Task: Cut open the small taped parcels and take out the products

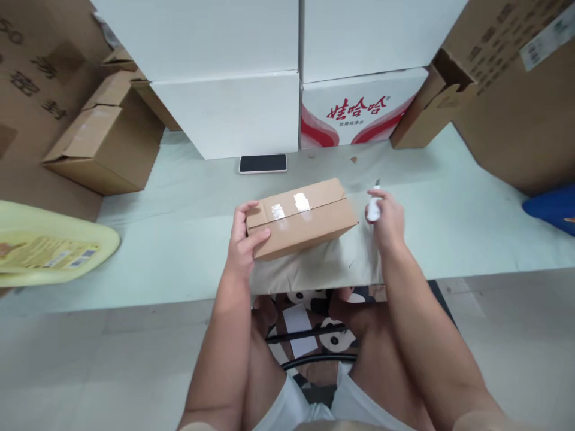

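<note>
A small brown cardboard box [309, 230] is tilted near the front edge of the table, with strips of clear, shiny tape across its top seam. My left hand [246, 236] grips the box's left end, thumb on the top face and fingers round the far side. To the right of the box, apart from it, my right hand [387, 218] is closed around a white utility knife [374, 208]. The knife's short blade points away from me. My right palm and part of the knife's handle are hidden.
A phone [263, 163] lies beyond the box, before stacked white cartons [247, 114]. Brown boxes [108, 149] stand at left, and a narrow open carton [426, 114] at right. A yellow bottle [54, 245] is at the left edge, a blue object [552, 209] at the right.
</note>
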`<move>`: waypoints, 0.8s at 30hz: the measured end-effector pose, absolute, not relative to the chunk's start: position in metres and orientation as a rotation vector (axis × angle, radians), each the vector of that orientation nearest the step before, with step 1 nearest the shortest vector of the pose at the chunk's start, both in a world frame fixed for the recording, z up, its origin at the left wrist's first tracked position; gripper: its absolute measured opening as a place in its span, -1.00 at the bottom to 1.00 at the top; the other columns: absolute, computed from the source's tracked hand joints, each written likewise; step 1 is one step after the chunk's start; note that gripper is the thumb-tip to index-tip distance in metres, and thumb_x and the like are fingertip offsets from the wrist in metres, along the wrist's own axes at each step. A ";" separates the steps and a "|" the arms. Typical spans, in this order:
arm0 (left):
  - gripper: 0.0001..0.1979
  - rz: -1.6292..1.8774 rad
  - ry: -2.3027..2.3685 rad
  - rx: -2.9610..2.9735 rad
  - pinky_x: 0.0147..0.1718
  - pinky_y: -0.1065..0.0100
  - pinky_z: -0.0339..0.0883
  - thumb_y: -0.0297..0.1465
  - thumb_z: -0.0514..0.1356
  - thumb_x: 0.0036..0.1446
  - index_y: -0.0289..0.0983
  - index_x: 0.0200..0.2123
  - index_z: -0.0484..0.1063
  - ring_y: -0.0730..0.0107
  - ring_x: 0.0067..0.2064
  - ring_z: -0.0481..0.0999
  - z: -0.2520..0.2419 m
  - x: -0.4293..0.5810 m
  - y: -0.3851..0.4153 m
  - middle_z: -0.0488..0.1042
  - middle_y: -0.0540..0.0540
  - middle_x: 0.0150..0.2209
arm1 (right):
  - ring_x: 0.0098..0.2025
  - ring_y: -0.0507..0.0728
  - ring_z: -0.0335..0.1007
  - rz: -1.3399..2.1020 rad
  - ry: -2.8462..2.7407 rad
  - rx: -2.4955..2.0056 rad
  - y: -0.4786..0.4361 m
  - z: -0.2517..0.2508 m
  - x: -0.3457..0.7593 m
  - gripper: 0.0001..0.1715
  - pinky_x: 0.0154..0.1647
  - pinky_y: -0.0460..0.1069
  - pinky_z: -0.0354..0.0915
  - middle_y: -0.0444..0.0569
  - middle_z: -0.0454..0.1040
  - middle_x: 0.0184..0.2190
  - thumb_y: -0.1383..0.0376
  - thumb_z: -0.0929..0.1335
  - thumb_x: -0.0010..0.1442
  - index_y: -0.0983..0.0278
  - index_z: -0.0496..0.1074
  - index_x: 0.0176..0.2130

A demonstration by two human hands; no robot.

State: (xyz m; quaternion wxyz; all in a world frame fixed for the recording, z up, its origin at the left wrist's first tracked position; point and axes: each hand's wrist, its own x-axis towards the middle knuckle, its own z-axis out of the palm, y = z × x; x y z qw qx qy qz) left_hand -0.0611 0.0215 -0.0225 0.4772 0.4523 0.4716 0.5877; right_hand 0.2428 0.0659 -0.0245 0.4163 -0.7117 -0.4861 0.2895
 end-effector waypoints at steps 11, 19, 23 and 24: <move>-0.52 1.406 1.159 1.342 0.04 0.13 0.36 -0.01 0.32 0.02 -0.14 -0.08 0.40 0.05 0.05 0.42 -0.028 -0.048 0.009 0.40 -0.16 0.03 | -0.66 0.10 0.28 0.703 -1.376 -0.975 -0.030 0.052 0.187 -0.59 -0.66 0.03 0.15 -0.13 0.36 -0.62 -0.11 0.27 0.32 0.07 0.53 -0.22; -0.50 1.444 1.186 1.429 0.09 0.11 0.35 0.05 0.30 0.08 -0.16 -0.08 0.38 0.07 0.09 0.46 -0.031 -0.042 0.008 0.42 -0.18 0.03 | -0.49 0.15 0.50 0.737 -1.705 -1.236 -0.027 0.050 0.174 -0.87 -0.52 0.07 0.38 -0.11 0.59 -0.47 0.12 0.41 0.23 0.02 0.61 -0.27; -0.54 1.463 1.161 1.457 0.14 0.08 0.33 0.02 0.30 0.11 -0.16 -0.07 0.39 0.04 0.14 0.44 -0.030 -0.042 0.007 0.43 -0.19 0.05 | -0.42 0.11 0.55 0.663 -1.801 -1.236 -0.025 0.050 0.167 -0.86 -0.37 0.05 0.47 -0.15 0.64 -0.37 0.26 0.40 0.21 0.03 0.59 -0.25; -0.54 1.464 1.157 1.459 0.15 0.08 0.33 0.01 0.30 0.12 -0.15 -0.07 0.39 0.04 0.14 0.44 -0.031 -0.042 0.007 0.42 -0.19 0.05 | -0.41 0.11 0.56 0.650 -1.808 -1.236 -0.024 0.049 0.166 -0.85 -0.35 0.05 0.47 -0.15 0.65 -0.36 0.27 0.40 0.22 0.03 0.59 -0.25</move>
